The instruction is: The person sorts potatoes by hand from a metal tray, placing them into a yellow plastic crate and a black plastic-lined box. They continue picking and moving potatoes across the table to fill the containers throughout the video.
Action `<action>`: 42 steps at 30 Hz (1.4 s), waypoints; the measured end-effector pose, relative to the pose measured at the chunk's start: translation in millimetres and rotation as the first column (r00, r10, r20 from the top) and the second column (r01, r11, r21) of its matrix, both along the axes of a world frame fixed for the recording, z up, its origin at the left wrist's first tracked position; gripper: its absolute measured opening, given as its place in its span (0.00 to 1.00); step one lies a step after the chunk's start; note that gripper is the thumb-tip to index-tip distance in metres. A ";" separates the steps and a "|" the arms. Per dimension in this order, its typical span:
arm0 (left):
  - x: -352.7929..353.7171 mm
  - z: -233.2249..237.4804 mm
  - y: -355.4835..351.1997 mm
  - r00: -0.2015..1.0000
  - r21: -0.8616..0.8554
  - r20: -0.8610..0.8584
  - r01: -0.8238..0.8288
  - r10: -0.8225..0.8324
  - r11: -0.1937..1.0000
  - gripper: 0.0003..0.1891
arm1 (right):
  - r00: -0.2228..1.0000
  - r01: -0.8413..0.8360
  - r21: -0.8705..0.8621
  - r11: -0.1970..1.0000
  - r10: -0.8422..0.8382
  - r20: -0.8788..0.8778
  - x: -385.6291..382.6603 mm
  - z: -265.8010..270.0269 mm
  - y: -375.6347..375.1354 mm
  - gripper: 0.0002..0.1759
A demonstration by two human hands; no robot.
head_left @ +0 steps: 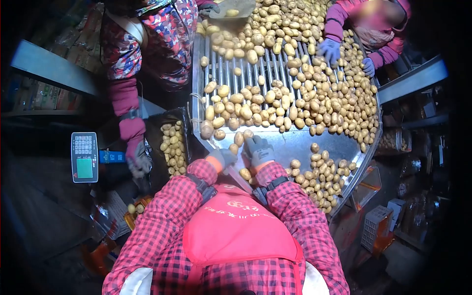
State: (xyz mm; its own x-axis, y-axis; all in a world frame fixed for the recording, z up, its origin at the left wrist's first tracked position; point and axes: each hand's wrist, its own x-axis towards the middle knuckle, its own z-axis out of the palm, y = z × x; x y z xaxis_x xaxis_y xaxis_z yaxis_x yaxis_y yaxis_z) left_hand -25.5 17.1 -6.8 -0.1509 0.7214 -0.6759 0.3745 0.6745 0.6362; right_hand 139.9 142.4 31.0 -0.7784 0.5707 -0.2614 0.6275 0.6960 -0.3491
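Note:
My left hand (223, 158), in a grey glove with an orange cuff, is at the near edge of the metal sorting table. Its fingers are bent around the side of a potato (233, 148). Just to the right, my right hand (258, 149), gloved in grey, reaches over the bare metal with its fingers a little apart and bent downward. Beyond its fingertips is another potato (248, 133), and a longer potato (239, 139) lies between the hands. Closer to my apron, a potato (245, 173) shows below my right wrist.
Potatoes cover much of the slatted rack (275, 64); a loose heap (322, 179) lies at right. A crate of potatoes (173, 147) and a digital scale display (84, 157) stand left. Co-workers are at far left and right, one with a purple-gloved hand (329, 50) among potatoes.

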 end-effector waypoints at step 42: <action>20.2 42.0 -86.6 0.462 0.201 0.871 -0.643 0.166 0.739 0.30 | 0.623 -0.567 -0.229 0.791 0.231 -0.747 -25.9 118.1 -61.9 0.27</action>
State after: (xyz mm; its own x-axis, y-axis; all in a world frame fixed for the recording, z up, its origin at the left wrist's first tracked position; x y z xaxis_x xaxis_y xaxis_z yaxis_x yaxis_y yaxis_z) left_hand -5.3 -69.5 35.2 -0.1205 0.9495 -0.2897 -0.6490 0.1455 0.7468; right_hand 114.0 80.5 149.1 -0.9498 0.1235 0.2875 -0.1915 0.4973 -0.8462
